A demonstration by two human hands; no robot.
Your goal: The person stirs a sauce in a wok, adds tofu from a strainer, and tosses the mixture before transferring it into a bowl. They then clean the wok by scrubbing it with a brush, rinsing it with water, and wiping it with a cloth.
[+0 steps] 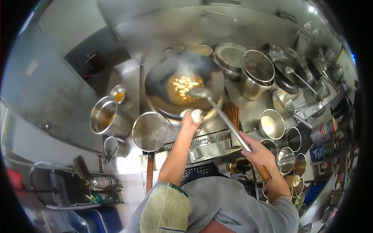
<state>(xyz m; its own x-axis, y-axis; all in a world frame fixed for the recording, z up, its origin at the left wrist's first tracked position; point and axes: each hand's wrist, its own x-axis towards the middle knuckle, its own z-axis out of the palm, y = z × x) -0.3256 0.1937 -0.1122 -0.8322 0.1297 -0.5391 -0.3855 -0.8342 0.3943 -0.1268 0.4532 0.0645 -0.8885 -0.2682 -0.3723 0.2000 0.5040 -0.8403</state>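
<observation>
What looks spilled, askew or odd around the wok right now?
Nothing stands out. The wok sits on its burner, steaming, with the food pooled in its middle. The left hand grips its near rim through a white cloth, and the right hand holds the ladle over the food. No spill shows on the steel counter.

To my left stand a steel pot (104,115) and a strainer (150,131); far right, a stockpot (254,75) and small bowls (272,124).

A steel-clad kitchen wall (58,89) rises above pale floor tiles (130,192), under bright ceiling light (311,8).
</observation>
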